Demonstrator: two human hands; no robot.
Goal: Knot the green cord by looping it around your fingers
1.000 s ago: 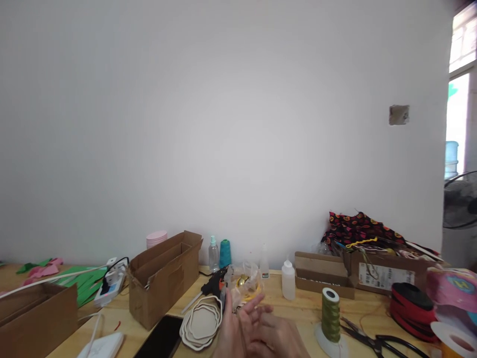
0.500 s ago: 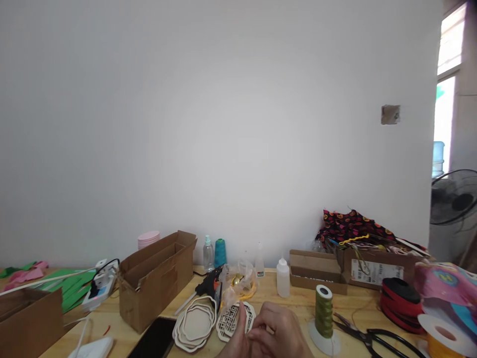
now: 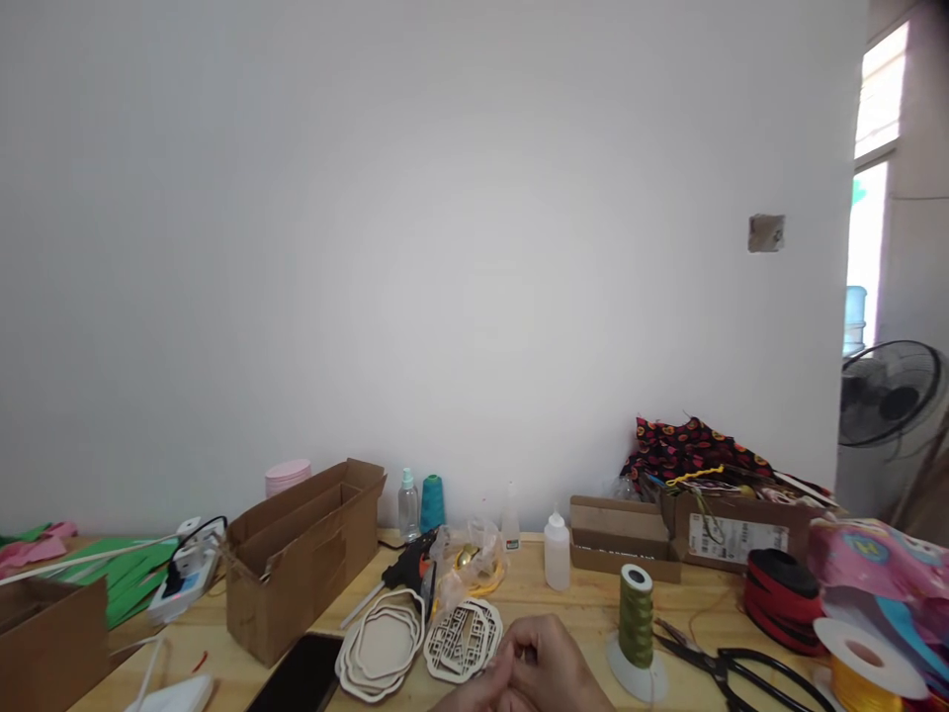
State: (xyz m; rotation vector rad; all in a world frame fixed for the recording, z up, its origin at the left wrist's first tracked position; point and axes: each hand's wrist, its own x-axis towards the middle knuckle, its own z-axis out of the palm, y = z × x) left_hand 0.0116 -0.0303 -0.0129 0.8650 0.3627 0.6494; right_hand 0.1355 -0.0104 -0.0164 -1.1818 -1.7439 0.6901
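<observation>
- Where the hands met at the bottom edge, the right hand (image 3: 545, 661) lay curled over the left hand (image 3: 474, 697), its fingers (image 3: 530, 653) folded inward; whether anything small was pinched between them could not be told, since most of both hands was cut off by the frame.
- Of the left hand only a sliver showed beneath the right, so how far its fingers were spread stayed unclear.
- Just beyond the knuckles lay the wooden lattice cutout (image 3: 464, 640), flat on the table (image 3: 563, 603), apparently not touched, and close enough to reach with ease.
- Beside it on the left sat the stack of wavy wooden frames (image 3: 380, 651), nested flat, probably so that one could be lifted off at a time.
- The glue gun (image 3: 406, 572) rested behind them, next to the clear plastic bag (image 3: 464, 566).
- To the right stood the green thread spool (image 3: 636, 618), upright on its white base, with the black scissors (image 3: 733, 672) lying near it.
- The white squeeze bottle (image 3: 556, 551) stood upright farther back, out of the way of the hands.
- The open cardboard box (image 3: 297, 554) and the dark phone (image 3: 297, 677) lay to the left.
</observation>
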